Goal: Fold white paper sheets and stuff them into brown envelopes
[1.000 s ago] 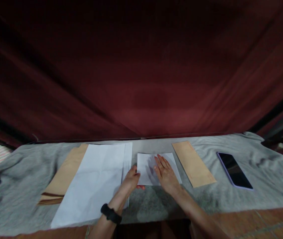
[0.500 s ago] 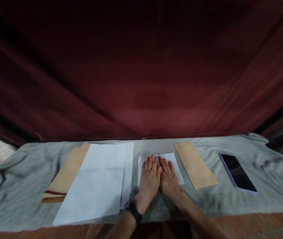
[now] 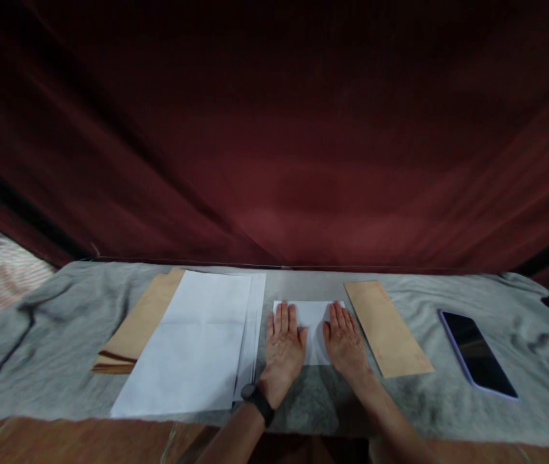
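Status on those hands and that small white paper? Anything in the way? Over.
Left hand, right hand: palms down on small white sheet. Sheet flat on grey cloth. Nothing seen in the way; brown paper close at right.

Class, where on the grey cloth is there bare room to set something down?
Bare cloth lies left of the brown stack and right of the phone. Crowded: the middle, where left hand and right hand lie on the small sheet, between white sheets and lone brown paper.

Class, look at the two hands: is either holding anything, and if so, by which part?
Nothing is gripped. The left hand and right hand lie flat on the small white paper, over its left and right sides.
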Demonstrator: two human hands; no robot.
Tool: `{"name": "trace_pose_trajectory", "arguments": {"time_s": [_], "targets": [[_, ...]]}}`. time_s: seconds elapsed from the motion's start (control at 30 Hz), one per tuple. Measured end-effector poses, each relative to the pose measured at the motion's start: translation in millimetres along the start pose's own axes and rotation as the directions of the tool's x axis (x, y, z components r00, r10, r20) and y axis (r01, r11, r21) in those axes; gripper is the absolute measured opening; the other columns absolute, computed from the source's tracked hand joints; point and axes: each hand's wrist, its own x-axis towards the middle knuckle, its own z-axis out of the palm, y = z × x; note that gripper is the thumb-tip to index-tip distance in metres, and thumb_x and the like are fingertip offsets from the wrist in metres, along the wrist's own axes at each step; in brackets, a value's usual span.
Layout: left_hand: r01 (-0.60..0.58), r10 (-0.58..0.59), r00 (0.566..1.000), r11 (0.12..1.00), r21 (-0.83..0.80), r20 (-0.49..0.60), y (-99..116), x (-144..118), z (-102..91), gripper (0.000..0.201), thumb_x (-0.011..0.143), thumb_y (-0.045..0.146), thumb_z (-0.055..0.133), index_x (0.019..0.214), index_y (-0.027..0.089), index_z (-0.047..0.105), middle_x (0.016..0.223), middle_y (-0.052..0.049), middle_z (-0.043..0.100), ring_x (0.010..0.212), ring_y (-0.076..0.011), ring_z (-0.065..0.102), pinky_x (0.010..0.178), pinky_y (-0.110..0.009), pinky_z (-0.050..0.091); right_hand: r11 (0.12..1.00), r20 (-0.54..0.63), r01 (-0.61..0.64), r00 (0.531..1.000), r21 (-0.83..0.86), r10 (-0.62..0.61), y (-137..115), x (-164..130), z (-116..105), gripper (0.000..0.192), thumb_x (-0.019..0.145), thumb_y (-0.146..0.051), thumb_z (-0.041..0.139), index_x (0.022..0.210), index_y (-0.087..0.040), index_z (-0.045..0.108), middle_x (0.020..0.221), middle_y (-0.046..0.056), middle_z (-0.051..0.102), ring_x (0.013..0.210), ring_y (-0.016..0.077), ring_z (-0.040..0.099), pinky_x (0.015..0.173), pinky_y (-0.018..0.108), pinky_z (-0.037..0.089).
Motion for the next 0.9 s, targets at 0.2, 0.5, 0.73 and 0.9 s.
{"name": "trace_pose_trajectory", "arguments": {"time_s": [0.2,0.5,0.73,0.9], "targets": [[-0.067,0.068,0.997,0.997,0.050,-0.024,5.1,7.9,0.9,0.056,0.100,0.025,0.032,0.153,0.009,0.040,0.161,-0.016,0.037,0.152,-0.0281,0.027,0.124,-0.052,0.023,0.996,0.043,0.037,0.998,0.080,-0.041,-21.6,11.8,-3.9,0.049,0.103,-0.024,0.034,0.145,-0.005,0.051,0.152,0.021,0.048,0.144,0.0289,0.042,0.117,0.049,0.034],[-0.107,0.107,0.994,0.993,0.045,-0.009,-4.6,7.1,16.3,0.057,0.099,0.026,0.033,0.153,0.009,0.038,0.161,-0.015,0.036,0.151,-0.0250,0.029,0.124,-0.046,0.028,0.993,0.061,0.115,0.991,0.038,-0.117,-13.0,3.5,-1.0,0.053,0.106,-0.035,0.035,0.149,-0.008,0.046,0.155,0.019,0.044,0.145,0.0291,0.041,0.118,0.048,0.033],[-0.033,0.035,0.994,0.999,0.023,-0.101,-21.3,1.6,16.6,0.061,0.099,0.031,0.036,0.152,0.003,0.037,0.159,-0.020,0.038,0.150,-0.0289,0.031,0.121,-0.047,0.032,0.999,0.029,0.051,0.998,0.010,-0.052,4.7,-3.4,-1.6,0.063,0.106,-0.045,0.031,0.151,-0.002,0.040,0.154,0.023,0.043,0.144,0.0332,0.041,0.115,0.049,0.036],[-0.007,0.008,0.993,1.000,0.016,-0.121,-27.0,-0.2,19.3,0.059,0.099,0.029,0.037,0.150,-0.001,0.040,0.157,-0.023,0.039,0.149,-0.0301,0.033,0.121,-0.048,0.033,1.000,0.035,0.006,0.999,0.023,-0.007,10.6,-7.2,-2.1,0.064,0.106,-0.044,0.029,0.150,0.001,0.041,0.153,0.025,0.044,0.143,0.0342,0.042,0.115,0.050,0.037]]}}
